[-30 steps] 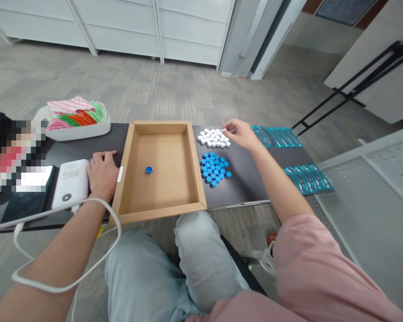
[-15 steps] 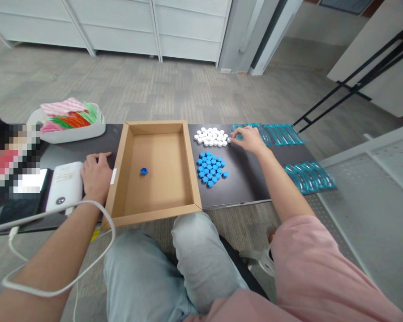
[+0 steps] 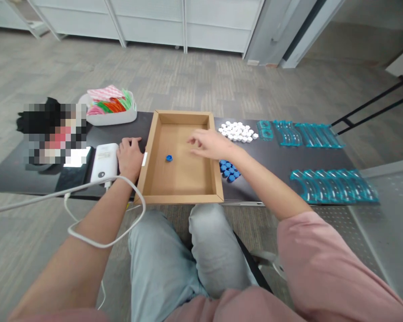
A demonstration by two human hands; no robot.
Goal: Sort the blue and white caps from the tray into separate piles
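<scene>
My left hand (image 3: 130, 158) rests on the dark table with its fingers apart, between a white power bank (image 3: 105, 163) and the left wall of a shallow cardboard box (image 3: 150, 154). It holds nothing. Above the box's floor, near its right side, is my right hand (image 3: 210, 144), fingers curled towards the thumb; whatever they pinch is too small to make out. A single blue hexagonal piece (image 3: 169, 158) lies in the box, left of the right hand. Just right of the box are a cluster of white hexagonal pieces (image 3: 237, 132) and blue pieces (image 3: 229, 171), partly covered by my right forearm.
Teal transparent plastic parts lie in a back row (image 3: 319, 135) and a front row (image 3: 334, 185) on the table's right. At the left stand a white basket (image 3: 112, 118) of colourful items and a dark tablet (image 3: 74, 167). A white cable (image 3: 97, 243) loops over my left forearm.
My right hand has moved left from the edge of the white pieces to above the box. My left hand stays beside the box. The whole view has shifted.
</scene>
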